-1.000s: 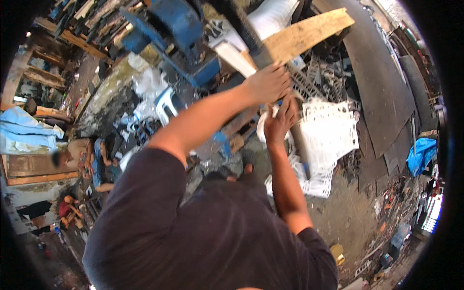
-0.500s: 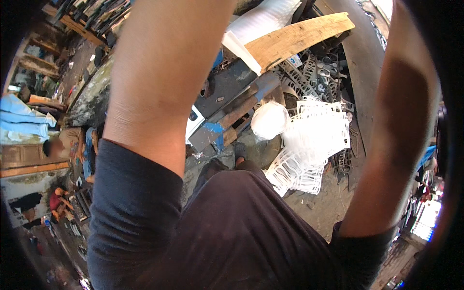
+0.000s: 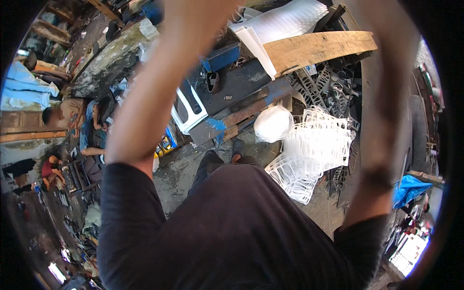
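Observation:
Both my arms are raised toward the upper edge. My left forearm (image 3: 145,106) crosses the left half, smeared by motion. My right forearm (image 3: 386,125) rises on the right, also blurred. Each runs out at the top, so my fingers and anything in them are hidden. Between the arms stands a low, dark, worn bench (image 3: 241,87) with blue-painted patches. A white frame-like sheet with a cut-out (image 3: 191,108) lies at its left end. White sheets (image 3: 285,21) and a curved wooden board (image 3: 319,50) rest at its far side.
A round white bundle in plastic (image 3: 273,124) and a stack of white cut-out sheets (image 3: 316,145) sit right of the bench. Grey cut-out scraps (image 3: 333,87) pile behind them. Two other people, one in brown (image 3: 72,113) and one in red (image 3: 50,171), sit at left. A blue tarp (image 3: 408,190) lies right.
Both forearms have shifted and look slimmer, showing more of the bench and the white frame-like sheet. The view has shifted slightly, bringing the blue tarp further into sight.

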Demonstrator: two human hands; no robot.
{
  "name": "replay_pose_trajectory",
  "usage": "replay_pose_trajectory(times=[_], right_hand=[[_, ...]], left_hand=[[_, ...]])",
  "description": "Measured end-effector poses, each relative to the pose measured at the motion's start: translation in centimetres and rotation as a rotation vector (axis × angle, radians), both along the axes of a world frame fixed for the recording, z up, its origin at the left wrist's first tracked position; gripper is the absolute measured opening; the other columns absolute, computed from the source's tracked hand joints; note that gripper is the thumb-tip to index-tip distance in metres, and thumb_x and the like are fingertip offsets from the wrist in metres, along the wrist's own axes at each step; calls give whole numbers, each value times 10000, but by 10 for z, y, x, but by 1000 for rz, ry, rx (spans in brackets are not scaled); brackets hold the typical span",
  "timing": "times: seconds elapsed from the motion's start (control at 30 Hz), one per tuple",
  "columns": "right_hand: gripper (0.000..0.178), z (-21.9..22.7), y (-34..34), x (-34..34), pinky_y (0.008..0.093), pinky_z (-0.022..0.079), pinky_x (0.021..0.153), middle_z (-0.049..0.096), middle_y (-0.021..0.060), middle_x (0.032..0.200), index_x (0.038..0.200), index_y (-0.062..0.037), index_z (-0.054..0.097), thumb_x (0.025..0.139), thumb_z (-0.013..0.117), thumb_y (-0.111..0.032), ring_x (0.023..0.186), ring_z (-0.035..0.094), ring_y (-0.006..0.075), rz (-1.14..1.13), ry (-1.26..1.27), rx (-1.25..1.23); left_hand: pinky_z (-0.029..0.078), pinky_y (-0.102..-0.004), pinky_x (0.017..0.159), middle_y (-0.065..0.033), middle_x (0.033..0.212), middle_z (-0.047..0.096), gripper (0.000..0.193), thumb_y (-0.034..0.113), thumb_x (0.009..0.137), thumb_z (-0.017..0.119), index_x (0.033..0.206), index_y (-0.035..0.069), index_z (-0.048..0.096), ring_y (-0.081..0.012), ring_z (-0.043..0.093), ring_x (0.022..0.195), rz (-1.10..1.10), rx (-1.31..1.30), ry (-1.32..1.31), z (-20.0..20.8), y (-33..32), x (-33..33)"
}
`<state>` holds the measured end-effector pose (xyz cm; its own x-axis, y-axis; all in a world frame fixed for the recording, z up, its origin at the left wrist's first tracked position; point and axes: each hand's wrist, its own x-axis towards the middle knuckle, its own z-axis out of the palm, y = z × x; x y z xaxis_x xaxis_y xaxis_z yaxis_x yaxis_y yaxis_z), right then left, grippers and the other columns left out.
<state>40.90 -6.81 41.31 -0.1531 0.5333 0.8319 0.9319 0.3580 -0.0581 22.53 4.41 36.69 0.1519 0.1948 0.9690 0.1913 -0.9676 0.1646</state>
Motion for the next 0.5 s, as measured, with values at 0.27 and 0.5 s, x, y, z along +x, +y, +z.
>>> replay_pose_trajectory(times=[0.27,0.5], right_hand=[[224,-342,-61,-59,343,507,778,672,122,950,1015,25,654,938,641,-185,880,645,220,-42,1388,-1166],[338,-387,-19,-88,371,509,921,570,130,1187,1276,35,463,979,538,-107,1041,605,249,83,1998,-1119]], left_hand=[[214,-548,1098,-168,1178,573,598,362,840,741,1236,-29,522,-352,518,1167,549,-696,695,-295,-132,-124],[152,-555,1191,-139,1203,647,366,312,857,666,1112,50,681,-298,534,1247,242,-672,1336,-311,-68,-135]])
